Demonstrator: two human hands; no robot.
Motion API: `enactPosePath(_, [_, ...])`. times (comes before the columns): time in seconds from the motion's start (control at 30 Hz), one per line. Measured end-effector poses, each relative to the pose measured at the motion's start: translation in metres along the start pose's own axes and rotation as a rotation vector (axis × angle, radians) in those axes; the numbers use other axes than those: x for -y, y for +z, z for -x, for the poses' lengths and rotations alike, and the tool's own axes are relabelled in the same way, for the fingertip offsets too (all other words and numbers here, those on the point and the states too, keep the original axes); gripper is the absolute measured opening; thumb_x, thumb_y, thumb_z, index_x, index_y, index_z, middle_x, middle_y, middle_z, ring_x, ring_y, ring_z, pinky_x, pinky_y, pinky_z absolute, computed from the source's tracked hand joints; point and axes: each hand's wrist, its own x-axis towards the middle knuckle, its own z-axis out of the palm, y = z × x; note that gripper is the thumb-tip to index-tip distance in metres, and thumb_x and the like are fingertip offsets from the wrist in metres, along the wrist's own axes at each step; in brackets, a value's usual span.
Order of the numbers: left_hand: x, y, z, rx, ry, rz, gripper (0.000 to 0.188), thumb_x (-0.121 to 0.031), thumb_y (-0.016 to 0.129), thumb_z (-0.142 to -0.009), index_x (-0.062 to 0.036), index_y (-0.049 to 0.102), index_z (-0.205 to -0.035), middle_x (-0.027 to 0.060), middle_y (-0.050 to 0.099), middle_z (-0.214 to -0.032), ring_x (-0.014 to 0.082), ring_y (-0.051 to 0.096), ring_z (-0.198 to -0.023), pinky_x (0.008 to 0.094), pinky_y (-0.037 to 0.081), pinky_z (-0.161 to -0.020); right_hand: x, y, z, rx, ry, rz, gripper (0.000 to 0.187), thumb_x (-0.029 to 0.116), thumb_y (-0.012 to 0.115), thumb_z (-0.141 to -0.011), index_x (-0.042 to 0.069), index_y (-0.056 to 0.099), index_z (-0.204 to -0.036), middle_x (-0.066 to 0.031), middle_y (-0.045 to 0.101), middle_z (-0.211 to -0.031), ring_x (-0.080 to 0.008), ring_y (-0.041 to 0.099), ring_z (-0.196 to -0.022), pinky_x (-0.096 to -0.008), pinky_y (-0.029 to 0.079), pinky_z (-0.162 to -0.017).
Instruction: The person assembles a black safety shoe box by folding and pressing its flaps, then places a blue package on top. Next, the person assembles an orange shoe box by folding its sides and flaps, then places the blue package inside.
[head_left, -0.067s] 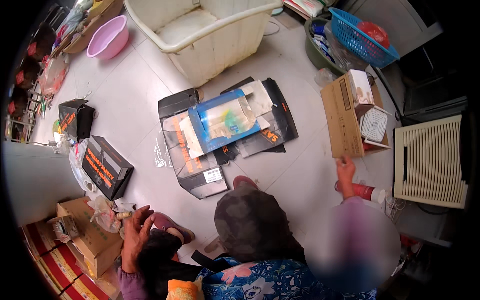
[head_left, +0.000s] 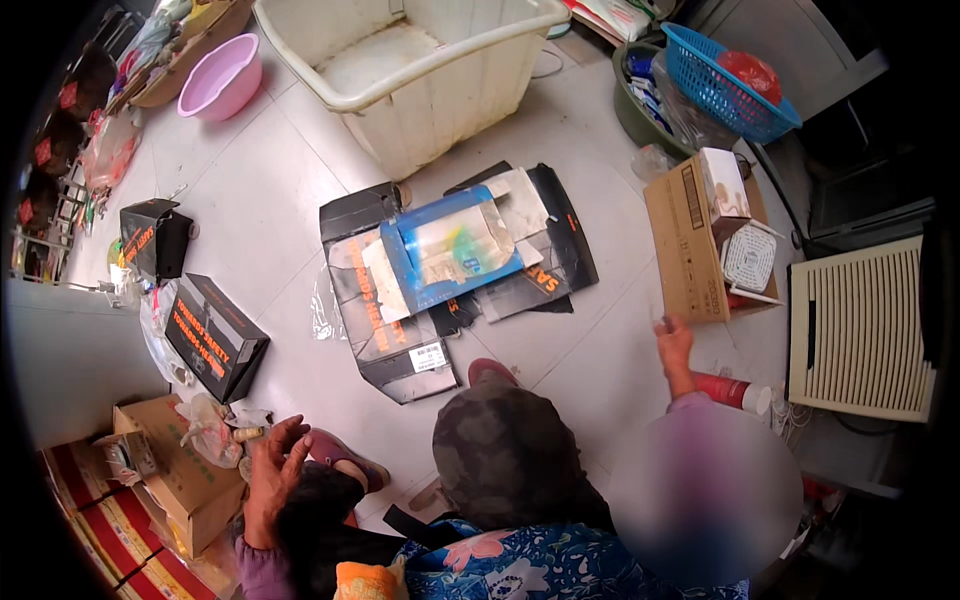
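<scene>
On the floor ahead lies a flattened black cardboard box (head_left: 372, 290) with orange lettering. A flattened blue carton (head_left: 420, 275) rests on top of it. My right hand (head_left: 676, 350) is held above the floor, fingers drawn together; whether anything is in them is too small to make out. Just beyond its fingertips stands an open brown cardboard box (head_left: 685, 245) holding a small white box (head_left: 725, 185) and a white router-like device (head_left: 749, 258). My left hand (head_left: 275, 480) is at the lower left, loosely open, with nothing visible in it.
A large cream tub (head_left: 450, 110) stands beyond the flattened cardboard. Black boxes (head_left: 215, 338) and a brown carton (head_left: 185, 450) sit at left, a pink basin (head_left: 222, 80) behind. At right are a blue basket (head_left: 735, 90), a red cylinder (head_left: 722, 389) and a slatted cream panel (head_left: 858, 330).
My right hand has moved slightly left and nearer to me, away from the edge of the brown box. My left hand has barely moved. The cardboard lies as before.
</scene>
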Motion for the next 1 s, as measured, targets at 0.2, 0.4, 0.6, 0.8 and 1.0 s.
enactPosePath(0.2, [0.000,0.001,0.001,0.008,0.006,-0.040,0.036,-0.010,0.065,-0.088,0.0072,0.054,-0.118,0.0171,0.065,-0.106,0.0191,0.062,-0.097,0.0294,0.050,-0.085,0.052,0.173,0.000,0.259,0.701,-0.473,0.091,0.025,0.075,-0.079,-0.002,0.019,-0.145,-0.0190,0.045,-0.134,-0.0317,0.044,-0.119,-0.0490,0.051,-0.082])
enactPosePath(0.4, [-0.005,-0.002,-0.002,0.017,-0.039,-0.053,0.037,-0.011,0.065,-0.089,0.0095,0.053,-0.118,0.0174,0.065,-0.106,0.0191,0.062,-0.097,0.0298,0.050,-0.085,0.056,0.234,-0.014,0.157,0.790,-0.684,0.038,0.024,0.077,-0.077,0.004,0.054,-0.100,-0.0088,0.054,-0.097,-0.0226,0.055,-0.088,-0.0390,0.051,-0.073])
enactPosePath(0.6, [-0.017,0.001,-0.003,0.046,0.008,-0.070,0.037,-0.012,0.064,-0.089,0.0073,0.054,-0.119,0.0172,0.066,-0.103,0.0190,0.062,-0.097,0.0296,0.049,-0.085,0.054,0.247,-0.014,0.219,0.949,-0.790,0.038,0.025,0.075,-0.080,0.006,0.054,-0.106,-0.0111,0.055,-0.103,-0.0274,0.057,-0.094,-0.0466,0.051,-0.077])
enactPosePath(0.8, [-0.023,0.001,-0.006,0.079,0.027,-0.143,0.036,-0.011,0.063,-0.088,0.0066,0.056,-0.118,0.0160,0.067,-0.103,0.0191,0.063,-0.095,0.0308,0.049,-0.084,0.061,0.266,-0.015,0.282,0.965,-0.843,0.041,0.022,0.068,-0.086,0.006,0.050,-0.120,-0.0160,0.049,-0.119,-0.0361,0.049,-0.115,-0.0594,0.044,-0.091])
enactPosePath(1.0, [-0.020,-0.001,-0.007,0.059,-0.029,-0.137,0.034,-0.013,0.063,-0.089,0.0065,0.056,-0.116,0.0158,0.067,-0.103,0.0196,0.063,-0.094,0.0306,0.049,-0.083,0.059,0.289,-0.021,0.164,0.988,-0.727,0.023,0.014,0.069,-0.084,0.004,0.056,-0.101,-0.0143,0.054,-0.099,-0.0284,0.057,-0.084,-0.0519,0.054,-0.076])
